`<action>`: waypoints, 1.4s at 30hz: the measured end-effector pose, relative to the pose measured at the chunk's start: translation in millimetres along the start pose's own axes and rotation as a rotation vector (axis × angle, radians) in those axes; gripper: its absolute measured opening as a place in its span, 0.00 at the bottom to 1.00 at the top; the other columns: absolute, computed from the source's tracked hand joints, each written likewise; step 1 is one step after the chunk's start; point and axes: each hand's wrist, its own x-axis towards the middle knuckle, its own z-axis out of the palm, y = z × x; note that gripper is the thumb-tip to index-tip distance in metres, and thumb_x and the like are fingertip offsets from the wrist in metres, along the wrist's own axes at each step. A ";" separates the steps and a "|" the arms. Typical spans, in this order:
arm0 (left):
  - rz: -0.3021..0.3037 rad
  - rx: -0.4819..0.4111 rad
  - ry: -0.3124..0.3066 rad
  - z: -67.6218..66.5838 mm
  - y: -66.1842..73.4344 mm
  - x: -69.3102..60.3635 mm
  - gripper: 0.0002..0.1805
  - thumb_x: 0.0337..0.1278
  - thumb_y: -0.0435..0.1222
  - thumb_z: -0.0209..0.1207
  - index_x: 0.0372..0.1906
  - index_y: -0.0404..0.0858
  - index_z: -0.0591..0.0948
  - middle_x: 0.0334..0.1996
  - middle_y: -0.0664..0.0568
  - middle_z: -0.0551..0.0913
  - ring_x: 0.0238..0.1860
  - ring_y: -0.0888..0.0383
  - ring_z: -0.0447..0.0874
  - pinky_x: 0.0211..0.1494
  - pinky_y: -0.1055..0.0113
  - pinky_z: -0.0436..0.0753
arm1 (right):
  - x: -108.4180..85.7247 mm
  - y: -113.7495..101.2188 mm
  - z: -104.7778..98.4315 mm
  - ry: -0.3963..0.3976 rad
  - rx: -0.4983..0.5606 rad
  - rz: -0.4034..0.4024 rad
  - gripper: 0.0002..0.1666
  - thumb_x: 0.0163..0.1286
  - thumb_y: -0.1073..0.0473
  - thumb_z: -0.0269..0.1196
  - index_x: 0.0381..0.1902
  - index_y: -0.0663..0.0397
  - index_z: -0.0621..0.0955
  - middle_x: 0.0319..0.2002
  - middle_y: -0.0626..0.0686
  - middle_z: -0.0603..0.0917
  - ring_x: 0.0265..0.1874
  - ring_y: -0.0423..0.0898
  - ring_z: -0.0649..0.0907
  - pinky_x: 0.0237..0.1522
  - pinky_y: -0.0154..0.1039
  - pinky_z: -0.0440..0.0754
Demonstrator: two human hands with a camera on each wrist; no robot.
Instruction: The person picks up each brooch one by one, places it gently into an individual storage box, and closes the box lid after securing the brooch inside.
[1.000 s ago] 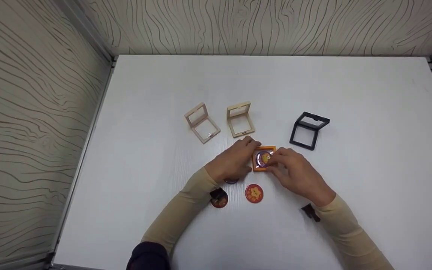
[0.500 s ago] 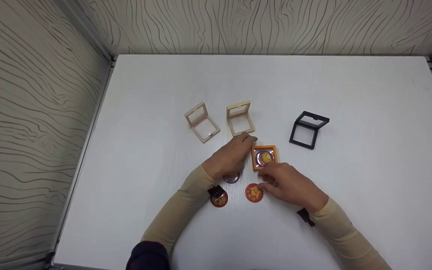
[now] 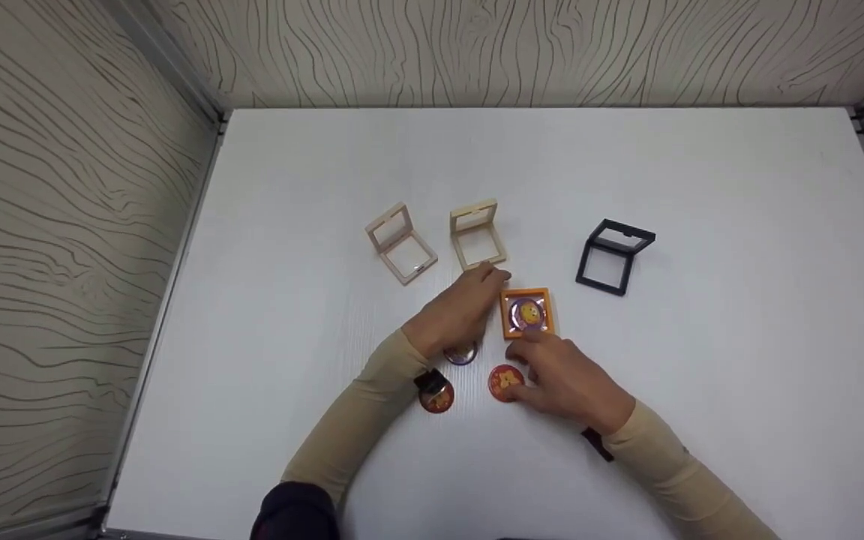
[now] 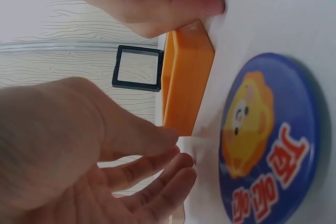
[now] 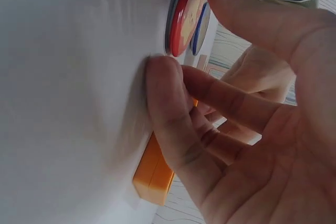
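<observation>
In the head view, an orange display frame (image 3: 525,292) lies flat with a round purple badge (image 3: 527,313) inside it. My left hand (image 3: 458,311) rests at the frame's left side, fingers relaxed and holding nothing. Below that hand lies a blue lion badge (image 4: 268,135), large in the left wrist view. My right hand (image 3: 571,379) reaches over a red badge (image 3: 505,380) with a yellow star figure. Its thumb is at the badge's near edge, while the other fingers stand beyond the far side. In the right wrist view the red badge still lies on the table, not pinched.
Three unfolded frames stand farther back: a pinkish one (image 3: 421,271), a cream one (image 3: 472,208) and a black one (image 3: 601,286). Another red badge (image 3: 438,400) lies by the left wrist, partly covered by the wrist camera. Patterned panels border the white table (image 3: 289,172).
My right hand has left the badge in the orange frame and come down to the red star badge. The left hand has eased back slightly from the frame.
</observation>
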 end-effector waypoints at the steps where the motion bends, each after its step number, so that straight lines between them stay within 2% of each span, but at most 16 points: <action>1: -0.003 -0.003 -0.005 -0.1 0.5 0.0 0.27 0.78 0.27 0.54 0.77 0.36 0.68 0.69 0.45 0.74 0.73 0.51 0.74 0.78 0.61 0.74 | -0.3 -0.5 0.6 0.002 0.001 0.004 0.27 0.62 0.49 0.81 0.51 0.59 0.87 0.43 0.51 0.83 0.34 0.41 0.78 0.36 0.35 0.81; 13: -0.012 -0.030 -0.010 1.3 1.6 3.7 0.29 0.75 0.24 0.55 0.77 0.37 0.69 0.70 0.45 0.74 0.74 0.52 0.73 0.79 0.61 0.71 | -1.5 0.6 3.0 -0.017 0.075 0.006 0.18 0.62 0.57 0.81 0.45 0.56 0.85 0.40 0.48 0.82 0.36 0.40 0.80 0.37 0.36 0.83; 18: 0.006 -0.044 0.004 3.2 -1.2 5.0 0.29 0.73 0.24 0.57 0.76 0.35 0.70 0.68 0.44 0.76 0.72 0.51 0.75 0.78 0.60 0.73 | 2.2 6.1 0.5 -0.043 0.159 -0.005 0.14 0.66 0.60 0.77 0.44 0.52 0.83 0.37 0.46 0.83 0.35 0.41 0.80 0.36 0.35 0.80; 21: -0.017 -0.060 0.008 4.4 -0.6 6.1 0.27 0.76 0.27 0.55 0.76 0.35 0.70 0.69 0.44 0.76 0.73 0.51 0.75 0.79 0.60 0.72 | 2.8 12.0 -1.9 -0.048 0.222 -0.026 0.11 0.69 0.62 0.75 0.44 0.51 0.83 0.38 0.46 0.83 0.36 0.41 0.80 0.37 0.35 0.81; 25: -0.064 -0.096 0.019 4.7 3.4 9.6 0.24 0.82 0.32 0.50 0.76 0.36 0.70 0.72 0.44 0.76 0.76 0.50 0.73 0.80 0.59 0.70 | 0.8 19.7 -4.2 -0.029 0.279 -0.068 0.09 0.70 0.64 0.73 0.44 0.52 0.84 0.37 0.46 0.85 0.36 0.40 0.81 0.38 0.35 0.82; 28: -0.084 -0.123 0.030 3.3 7.2 14.1 0.23 0.83 0.33 0.50 0.75 0.35 0.71 0.71 0.43 0.77 0.75 0.49 0.75 0.79 0.59 0.72 | -1.7 24.0 -5.5 -0.014 0.315 -0.079 0.08 0.70 0.65 0.72 0.44 0.53 0.85 0.36 0.46 0.86 0.34 0.38 0.82 0.37 0.34 0.83; 35: -0.103 -0.115 0.063 -1.4 12.7 24.1 0.23 0.79 0.30 0.55 0.73 0.35 0.73 0.67 0.43 0.80 0.68 0.47 0.80 0.73 0.59 0.79 | -8.3 34.3 -11.5 0.029 0.338 -0.044 0.05 0.74 0.61 0.71 0.46 0.51 0.87 0.39 0.45 0.88 0.35 0.38 0.84 0.39 0.34 0.85; 39: -0.110 -0.138 0.047 -1.8 13.7 28.4 0.23 0.80 0.31 0.54 0.73 0.35 0.73 0.67 0.42 0.79 0.68 0.48 0.79 0.73 0.59 0.78 | -12.2 40.9 -15.8 0.044 0.343 -0.023 0.06 0.74 0.60 0.71 0.46 0.51 0.86 0.39 0.46 0.88 0.36 0.39 0.84 0.40 0.34 0.85; 42: -0.095 -0.160 0.030 -2.1 15.5 33.4 0.23 0.80 0.31 0.53 0.74 0.34 0.72 0.67 0.42 0.79 0.69 0.48 0.79 0.73 0.59 0.78 | -14.7 45.2 -19.7 0.066 0.344 -0.009 0.06 0.74 0.59 0.71 0.47 0.51 0.86 0.39 0.46 0.88 0.36 0.39 0.85 0.40 0.34 0.86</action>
